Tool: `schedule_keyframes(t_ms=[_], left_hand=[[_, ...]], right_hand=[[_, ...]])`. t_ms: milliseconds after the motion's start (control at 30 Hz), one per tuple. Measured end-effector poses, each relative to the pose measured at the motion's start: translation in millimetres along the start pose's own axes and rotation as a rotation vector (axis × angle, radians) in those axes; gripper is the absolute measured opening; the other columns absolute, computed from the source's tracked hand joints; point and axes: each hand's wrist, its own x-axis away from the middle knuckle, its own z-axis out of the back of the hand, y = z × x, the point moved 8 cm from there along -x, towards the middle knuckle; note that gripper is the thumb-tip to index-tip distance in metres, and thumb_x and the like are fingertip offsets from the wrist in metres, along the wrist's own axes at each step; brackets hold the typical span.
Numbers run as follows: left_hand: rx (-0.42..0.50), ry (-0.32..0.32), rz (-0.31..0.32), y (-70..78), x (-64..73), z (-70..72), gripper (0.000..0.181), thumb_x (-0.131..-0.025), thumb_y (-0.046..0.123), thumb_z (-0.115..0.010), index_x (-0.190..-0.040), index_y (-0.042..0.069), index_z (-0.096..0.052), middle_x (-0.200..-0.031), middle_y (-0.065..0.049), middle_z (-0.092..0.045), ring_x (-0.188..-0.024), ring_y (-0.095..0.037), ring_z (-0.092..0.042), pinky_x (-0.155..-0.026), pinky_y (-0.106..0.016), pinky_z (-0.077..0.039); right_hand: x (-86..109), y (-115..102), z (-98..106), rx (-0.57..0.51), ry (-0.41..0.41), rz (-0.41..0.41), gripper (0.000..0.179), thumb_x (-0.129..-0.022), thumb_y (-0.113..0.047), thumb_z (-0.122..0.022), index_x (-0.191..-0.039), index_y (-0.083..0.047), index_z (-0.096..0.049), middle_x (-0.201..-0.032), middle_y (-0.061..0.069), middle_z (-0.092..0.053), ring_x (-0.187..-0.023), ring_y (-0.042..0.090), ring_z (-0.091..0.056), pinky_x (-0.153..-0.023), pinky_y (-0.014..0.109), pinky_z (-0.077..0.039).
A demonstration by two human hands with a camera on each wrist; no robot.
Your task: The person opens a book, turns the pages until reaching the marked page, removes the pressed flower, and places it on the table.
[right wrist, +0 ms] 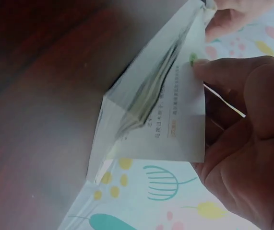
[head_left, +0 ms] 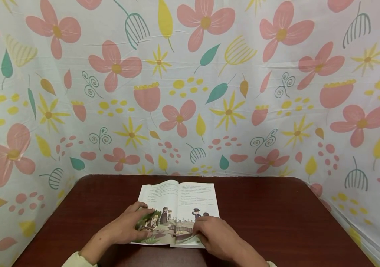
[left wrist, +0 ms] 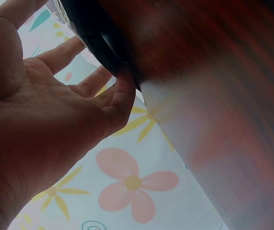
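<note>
An open book point(head_left: 196, 198) lies on the dark table, with text at the top of both pages and coloured drawings below. My left hand point(head_left: 126, 227) rests on the left page's outer edge, thumb and fingers spread. In the left wrist view, the fingers of that left hand point(left wrist: 55, 105) meet the dark side of the book. My right hand point(head_left: 220, 237) is at the lower right corner. Seen from the right wrist, a page point(right wrist: 187, 115) stands raised from the stack, pinched between the right thumb and the fingers behind it. Those fingers are partly hidden.
The reddish-brown table point(head_left: 277, 211) has rounded far corners and extends on both sides of the book. A white curtain point(head_left: 190, 89) printed with pink flowers and yellow and green leaves hangs behind the table and along its sides.
</note>
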Motion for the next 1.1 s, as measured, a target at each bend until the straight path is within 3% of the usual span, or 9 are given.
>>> schedule_keyframes(t_ms=[133,233,333,467,567,700,800,967,1100], left_hand=[[0.002,0.000,-0.005,0.9,0.7,-0.3,0.067,-0.090,0.047,-0.072,-0.146,0.018,-0.051,-0.149,-0.013,-0.037,-0.138,-0.037,-0.034,-0.094,-0.056,-0.043],[-0.005,0.004,-0.008,1.3,1.4,-0.4,0.067,-0.090,0.046,-0.072,-0.147,0.018,-0.051,-0.149,-0.012,-0.037,-0.138,-0.036,-0.034,-0.094,-0.056,-0.043],[-0.007,0.005,-0.011,1.8,1.8,-0.5,0.067,-0.090,0.046,-0.072,-0.147,0.018,-0.051,-0.149,-0.012,-0.037,-0.138,-0.036,-0.034,-0.094,-0.055,-0.043],[0.006,-0.002,-0.010,1.9,2.3,-0.5,0.067,-0.091,0.046,-0.071,-0.147,0.019,-0.050,-0.150,-0.012,-0.036,-0.139,-0.036,-0.033,-0.094,-0.055,-0.043],[0.013,-0.007,-0.009,1.8,2.5,-0.5,0.067,-0.091,0.046,-0.071,-0.148,0.019,-0.049,-0.150,-0.012,-0.035,-0.139,-0.037,-0.032,-0.094,-0.056,-0.042],[0.020,-0.012,-0.010,1.2,1.8,-0.6,0.066,-0.093,0.048,-0.068,-0.148,0.019,-0.048,-0.151,-0.012,-0.034,-0.139,-0.037,-0.031,-0.094,-0.056,-0.042],[0.018,-0.007,-0.003,0.6,0.6,-0.6,0.062,-0.096,0.052,-0.062,-0.148,0.019,-0.049,-0.150,-0.011,-0.035,-0.138,-0.036,-0.033,-0.094,-0.056,-0.043],[0.053,0.026,0.043,-1.8,-3.1,1.3,0.061,-0.102,0.058,-0.042,-0.147,0.016,-0.050,-0.147,-0.009,-0.039,-0.138,-0.035,-0.036,-0.099,-0.059,-0.040],[0.139,0.113,0.121,-6.8,-4.9,8.2,0.072,-0.104,0.061,-0.028,-0.152,0.009,-0.041,-0.153,-0.011,-0.040,-0.143,-0.034,-0.034,-0.110,-0.059,-0.031]], right_hand=[[0.1,5.6,2.4,-0.029,-0.006,-0.044,0.015,-0.091,-0.007,-0.071,-0.092,-0.022,-0.073,-0.092,-0.014,-0.066,-0.084,0.000,-0.062,-0.070,0.018,-0.050],[0.5,9.7,9.7,0.047,0.096,-0.092,0.012,-0.087,-0.016,-0.078,-0.095,-0.021,-0.071,-0.104,-0.006,-0.067,-0.098,0.010,-0.063,-0.085,0.030,-0.052],[4.6,19.2,20.6,0.100,0.252,-0.237,0.053,-0.077,-0.029,-0.087,-0.121,-0.010,-0.064,-0.132,0.010,-0.057,-0.124,0.029,-0.053,-0.100,0.047,-0.045],[12.6,33.6,26.9,-0.050,0.379,-0.452,0.120,-0.069,-0.033,-0.092,-0.158,-0.002,-0.018,-0.157,0.025,-0.026,-0.144,0.042,-0.027,-0.107,0.056,-0.037],[13.7,36.4,24.6,-0.239,0.400,-0.507,0.115,-0.079,-0.027,-0.086,-0.158,0.002,-0.007,-0.158,0.028,-0.021,-0.145,0.042,-0.026,-0.106,0.056,-0.038],[6.3,26.2,10.9,-0.564,0.312,-0.425,0.074,-0.101,-0.015,-0.059,-0.158,0.002,-0.014,-0.161,0.022,-0.024,-0.145,0.035,-0.031,-0.110,0.048,-0.036],[0.9,10.5,-2.1,-0.742,0.182,-0.328,0.062,-0.106,-0.006,-0.043,-0.160,-0.005,-0.013,-0.163,0.014,-0.023,-0.145,0.031,-0.032,-0.112,0.040,-0.035],[-0.9,-12.3,-17.3,-0.768,0.016,-0.223,0.064,-0.104,-0.003,-0.042,-0.161,-0.009,-0.013,-0.165,0.010,-0.019,-0.145,0.034,-0.031,-0.112,0.043,-0.036],[0.8,-22.1,-24.9,-0.680,-0.059,-0.174,0.066,-0.103,-0.008,-0.047,-0.161,-0.016,-0.016,-0.165,0.006,-0.020,-0.148,0.028,-0.026,-0.114,0.038,-0.034]])
